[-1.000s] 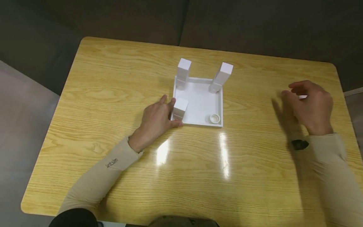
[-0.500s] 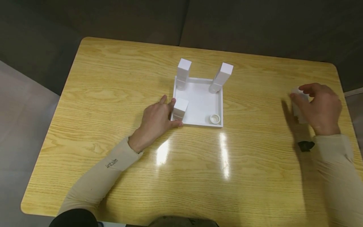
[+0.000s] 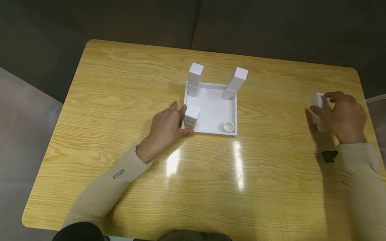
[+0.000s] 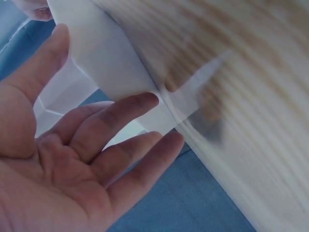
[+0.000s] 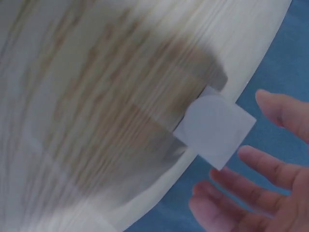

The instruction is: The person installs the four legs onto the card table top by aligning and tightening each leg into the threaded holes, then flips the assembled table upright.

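A shallow white square tray point(image 3: 211, 108) has white square posts upright at three corners: back left point(image 3: 196, 74), back right point(image 3: 238, 77) and front left point(image 3: 192, 113). At the front right corner sits a small round white socket point(image 3: 228, 126). My left hand point(image 3: 165, 125) braces the front left corner with its fingers extended, the thumb at the front edge and the index finger along the side. Far to the right, my right hand point(image 3: 346, 117) is spread around a loose white block point(image 3: 315, 101), partly hidden by it. In the right wrist view a gap shows between the fingers point(image 5: 270, 164) and the block's square end.
Everything is on a wooden table point(image 3: 271, 160) with rounded corners. Dark panels point(image 3: 271, 26) stand behind its far edge. The loose block is near the right-hand edge.
My right hand has moved to the right and come around the loose block, and more of the block now shows. The left hand, tray and posts have stayed in place.
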{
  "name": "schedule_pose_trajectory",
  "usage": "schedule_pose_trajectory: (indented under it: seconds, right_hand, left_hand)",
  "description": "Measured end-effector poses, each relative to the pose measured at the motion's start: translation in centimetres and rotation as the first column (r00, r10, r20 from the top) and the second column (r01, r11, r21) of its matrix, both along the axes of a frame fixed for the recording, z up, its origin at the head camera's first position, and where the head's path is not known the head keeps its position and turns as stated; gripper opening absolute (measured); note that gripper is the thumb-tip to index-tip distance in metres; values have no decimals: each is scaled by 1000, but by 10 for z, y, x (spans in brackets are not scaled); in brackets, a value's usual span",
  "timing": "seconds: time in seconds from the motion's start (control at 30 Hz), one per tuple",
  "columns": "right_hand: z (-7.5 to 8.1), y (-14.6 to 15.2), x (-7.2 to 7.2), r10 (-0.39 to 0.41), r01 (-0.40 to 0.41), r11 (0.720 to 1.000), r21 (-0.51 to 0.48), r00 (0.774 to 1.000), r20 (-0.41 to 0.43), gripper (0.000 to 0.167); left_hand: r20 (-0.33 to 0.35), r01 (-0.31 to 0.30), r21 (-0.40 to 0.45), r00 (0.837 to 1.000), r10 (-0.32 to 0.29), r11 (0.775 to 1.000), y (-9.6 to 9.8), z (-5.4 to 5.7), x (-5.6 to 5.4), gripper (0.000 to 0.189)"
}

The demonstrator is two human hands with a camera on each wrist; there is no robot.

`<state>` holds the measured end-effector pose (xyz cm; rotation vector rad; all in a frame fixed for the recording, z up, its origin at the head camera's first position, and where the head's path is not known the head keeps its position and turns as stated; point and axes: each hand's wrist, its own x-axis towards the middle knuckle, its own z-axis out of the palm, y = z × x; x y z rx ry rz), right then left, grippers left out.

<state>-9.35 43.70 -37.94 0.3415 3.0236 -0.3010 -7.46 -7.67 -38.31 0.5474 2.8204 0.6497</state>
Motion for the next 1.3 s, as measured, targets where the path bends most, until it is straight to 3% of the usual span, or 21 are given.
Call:
schedule_pose_trajectory:
  seconds: [0.23,0.83,1.1,1.3]
  right_hand:
    - [-2,7,1,11,-14,999,51,998,70,78]
    - [-9,5,-2,-5,4,999,51,1000,16,60]
    - [-7,-6,2,-42,40,999,-20,995,-87,62]
    - [-2,-24,5,-46,20,994,-108,970,-240,58]
  left_hand:
    - [-7,4,7,1000,-4,1000,0,-1,0,90]
    - [12,-7,-5,1000,7,1000,1,-2,0,92]
    - [4,-5,-7,1000,5,1000,0,-2,0,92]
    - [6,-4,-16,1000,4,1000,0,-1,0,92]
